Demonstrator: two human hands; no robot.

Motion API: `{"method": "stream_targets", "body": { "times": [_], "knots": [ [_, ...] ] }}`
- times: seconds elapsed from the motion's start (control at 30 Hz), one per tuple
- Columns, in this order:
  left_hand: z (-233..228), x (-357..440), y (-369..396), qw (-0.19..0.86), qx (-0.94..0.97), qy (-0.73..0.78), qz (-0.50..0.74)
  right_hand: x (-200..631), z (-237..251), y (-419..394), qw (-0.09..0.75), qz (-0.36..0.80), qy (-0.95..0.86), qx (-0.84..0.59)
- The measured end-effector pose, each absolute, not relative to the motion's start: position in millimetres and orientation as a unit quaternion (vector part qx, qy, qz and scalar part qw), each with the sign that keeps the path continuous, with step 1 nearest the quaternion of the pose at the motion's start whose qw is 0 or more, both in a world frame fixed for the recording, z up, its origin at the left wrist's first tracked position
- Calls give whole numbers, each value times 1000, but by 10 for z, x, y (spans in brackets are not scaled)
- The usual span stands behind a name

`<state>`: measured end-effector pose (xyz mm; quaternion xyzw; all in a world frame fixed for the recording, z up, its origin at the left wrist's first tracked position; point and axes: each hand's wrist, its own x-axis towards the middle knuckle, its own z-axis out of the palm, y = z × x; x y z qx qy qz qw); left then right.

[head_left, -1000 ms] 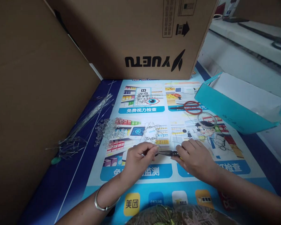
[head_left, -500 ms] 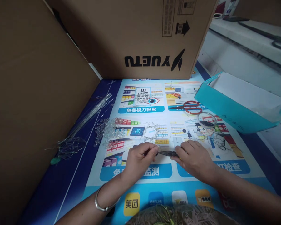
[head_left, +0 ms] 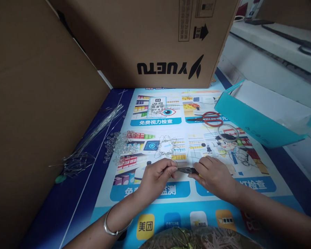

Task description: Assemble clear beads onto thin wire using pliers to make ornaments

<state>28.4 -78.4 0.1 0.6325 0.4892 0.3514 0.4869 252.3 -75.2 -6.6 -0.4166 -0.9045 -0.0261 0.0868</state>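
Printed mat (head_left: 150, 204); right hand (head_left: 215, 174) grips pliers (head_left: 188, 169), left hand (head_left: 155, 176) pinching.

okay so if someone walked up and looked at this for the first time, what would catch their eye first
Probably the two hands meeting at the middle of the bright printed mat: the right hand grips dark pliers, whose tip points at something small pinched by the left hand. Next, the big cardboard box with bold upside-down lettering at the back. Then the red-handled scissors beside a teal box on the right.

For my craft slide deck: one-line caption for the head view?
Right hand holds dark pliers to a piece pinched by left hand, beside clear beads.
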Motion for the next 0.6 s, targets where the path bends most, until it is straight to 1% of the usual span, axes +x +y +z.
{"method": "stream_targets", "body": {
  "times": [0.13,0.43,0.53,0.6],
  "knots": [
    [42,299,-796,548,586,473,363,2533,-72,-752,104,-10,-906,-411],
    [62,303,-792,648,501,429,381,2545,-93,-744,150,-10,-907,-394],
    [47,303,-783,675,476,419,378,2554,-96,-726,146,-19,-909,-389],
    [39,306,-775,670,473,428,380,2559,-91,-714,138,-31,-909,-392]
  ]
}}
